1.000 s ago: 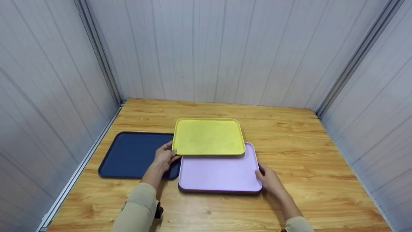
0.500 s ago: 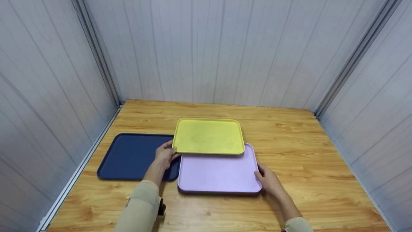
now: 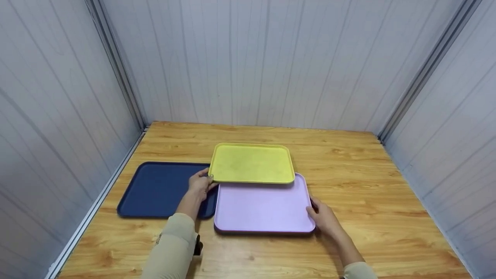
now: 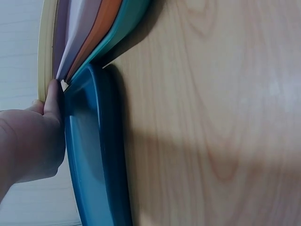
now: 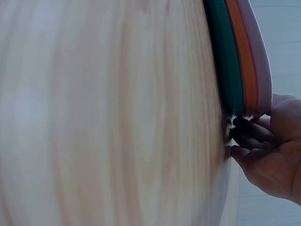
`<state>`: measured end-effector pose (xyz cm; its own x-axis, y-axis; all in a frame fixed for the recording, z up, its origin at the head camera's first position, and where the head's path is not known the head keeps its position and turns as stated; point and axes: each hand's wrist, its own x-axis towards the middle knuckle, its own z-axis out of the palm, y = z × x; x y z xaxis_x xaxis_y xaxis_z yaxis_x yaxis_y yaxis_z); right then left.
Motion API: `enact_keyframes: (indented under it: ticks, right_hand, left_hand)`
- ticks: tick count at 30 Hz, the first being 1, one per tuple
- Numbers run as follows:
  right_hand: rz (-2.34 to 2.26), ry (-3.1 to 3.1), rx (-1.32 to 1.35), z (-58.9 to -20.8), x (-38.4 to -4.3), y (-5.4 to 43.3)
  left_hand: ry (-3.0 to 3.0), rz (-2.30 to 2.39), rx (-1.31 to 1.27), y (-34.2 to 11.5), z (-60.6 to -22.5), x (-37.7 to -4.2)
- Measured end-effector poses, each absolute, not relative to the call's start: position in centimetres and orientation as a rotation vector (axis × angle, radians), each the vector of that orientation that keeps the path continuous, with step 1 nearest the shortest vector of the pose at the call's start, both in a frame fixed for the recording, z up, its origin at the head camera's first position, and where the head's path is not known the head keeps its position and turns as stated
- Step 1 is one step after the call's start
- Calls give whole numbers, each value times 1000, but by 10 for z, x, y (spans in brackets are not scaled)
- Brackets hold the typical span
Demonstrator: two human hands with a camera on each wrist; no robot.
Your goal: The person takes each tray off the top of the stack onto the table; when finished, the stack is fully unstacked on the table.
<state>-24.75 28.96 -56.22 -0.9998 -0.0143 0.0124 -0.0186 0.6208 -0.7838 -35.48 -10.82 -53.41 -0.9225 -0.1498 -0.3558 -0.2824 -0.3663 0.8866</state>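
Observation:
A yellow tray (image 3: 252, 163) overlaps the far part of a lilac tray (image 3: 263, 209) in the head view. My left hand (image 3: 199, 186) pinches the yellow tray's near left corner, thumb on top. Beneath the lilac tray, an orange tray (image 5: 241, 56) and a green tray (image 5: 225, 61) show as stacked edges in the right wrist view. My right hand (image 3: 324, 216) holds the right side of this stack, its thumb at the lilac rim and its fingers by the lower edges. The left wrist view shows my left hand (image 4: 35, 136) at the yellow tray's edge (image 4: 45, 52).
A dark blue tray (image 3: 166, 190) lies on the wooden table (image 3: 252, 257) to the left, partly behind my left hand and close against the stack. Pale panel walls (image 3: 248, 62) enclose the table at the back and both sides.
The yellow tray has shifted slightly away from me over the lilac one, my left hand moving with it. My right hand stays at the stack's right side.

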Motion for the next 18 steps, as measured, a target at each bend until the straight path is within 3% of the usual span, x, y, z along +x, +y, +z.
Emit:
enact_keyframes:
  ticks: [18]
  right_hand:
    - [1385,-2800,51,-564,-247,291]
  left_hand:
    - [1771,2421,-602,-101,-528,-364]
